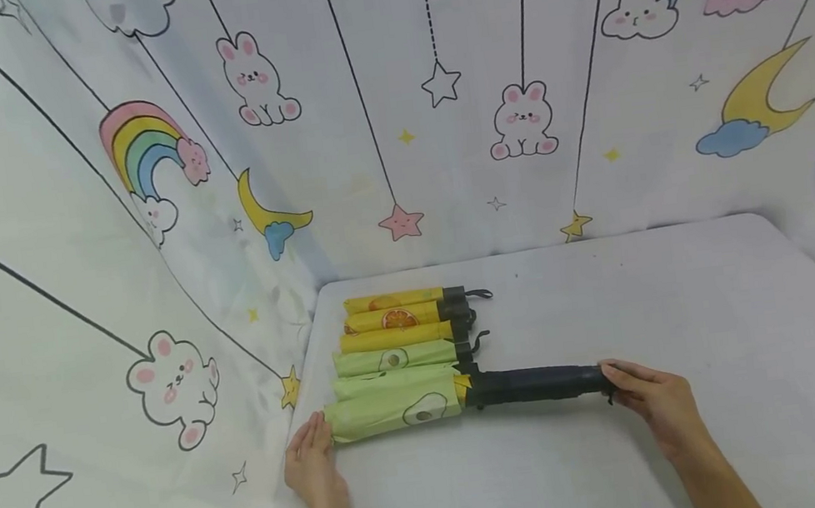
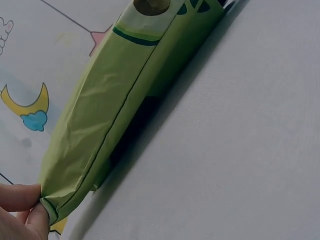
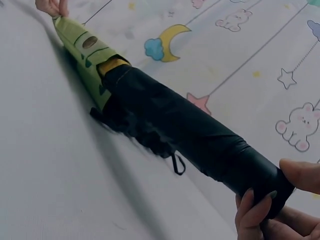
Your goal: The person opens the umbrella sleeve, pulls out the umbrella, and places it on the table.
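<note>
My left grip [image 1: 313, 459] pinches the green sleeve [image 1: 376, 413] at its end; my right grip [image 1: 657, 403] holds the black umbrella [image 1: 535, 383], entering the sleeve's mouth.

- No text, label, brand, number or sign could be read in any of the three views.
</note>
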`<state>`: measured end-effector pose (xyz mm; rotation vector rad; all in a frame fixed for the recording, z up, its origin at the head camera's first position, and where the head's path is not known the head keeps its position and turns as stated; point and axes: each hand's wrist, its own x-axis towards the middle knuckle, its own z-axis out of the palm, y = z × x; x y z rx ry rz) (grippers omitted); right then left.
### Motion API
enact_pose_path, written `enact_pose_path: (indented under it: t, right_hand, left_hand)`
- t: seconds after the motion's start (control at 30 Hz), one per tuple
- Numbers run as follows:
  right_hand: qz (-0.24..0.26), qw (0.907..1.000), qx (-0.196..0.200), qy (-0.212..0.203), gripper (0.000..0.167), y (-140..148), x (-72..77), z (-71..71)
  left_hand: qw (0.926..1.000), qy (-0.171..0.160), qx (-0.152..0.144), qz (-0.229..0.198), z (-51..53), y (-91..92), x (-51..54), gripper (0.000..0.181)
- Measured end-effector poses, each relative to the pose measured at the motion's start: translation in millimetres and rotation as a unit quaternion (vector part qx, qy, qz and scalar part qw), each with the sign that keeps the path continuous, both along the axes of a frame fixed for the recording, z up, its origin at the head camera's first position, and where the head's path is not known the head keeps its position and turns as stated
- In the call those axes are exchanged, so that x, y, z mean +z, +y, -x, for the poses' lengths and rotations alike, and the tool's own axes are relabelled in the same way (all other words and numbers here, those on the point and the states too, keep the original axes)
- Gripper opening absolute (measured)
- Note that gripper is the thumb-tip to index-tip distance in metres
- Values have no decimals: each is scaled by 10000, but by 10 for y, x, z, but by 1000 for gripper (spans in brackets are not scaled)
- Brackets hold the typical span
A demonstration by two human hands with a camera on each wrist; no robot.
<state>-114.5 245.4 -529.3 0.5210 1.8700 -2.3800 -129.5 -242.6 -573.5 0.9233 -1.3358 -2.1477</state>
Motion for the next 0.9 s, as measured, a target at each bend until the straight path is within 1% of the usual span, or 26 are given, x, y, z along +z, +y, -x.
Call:
enact_pose_path:
  t: [0.17,0.33,0.63,0.73,0.9]
  right_hand:
    - [54,10000,2,-6,19,68,-28,-31]
    - [162,9998,24,81,16,171,-81,-81]
    - [145,9998,57,98,17,349,-151,-176]
    - [157,9998,75,41,17,385,-171,-200]
    - [157,9998,61,-124,16,447,-210,-240]
  left_hand:
    - [9999,17,-20,-120,5,-11,-3,50]
    - [9997,45,-104,-199,-2,-14,-12,52]
    - [9995,213,-162,-182,-18,-4,-12,51]
    - [9995,192,-158,-186,-13,-3,-15,52]
    - [9998,27,-156,-150,-9,-11,-27,53]
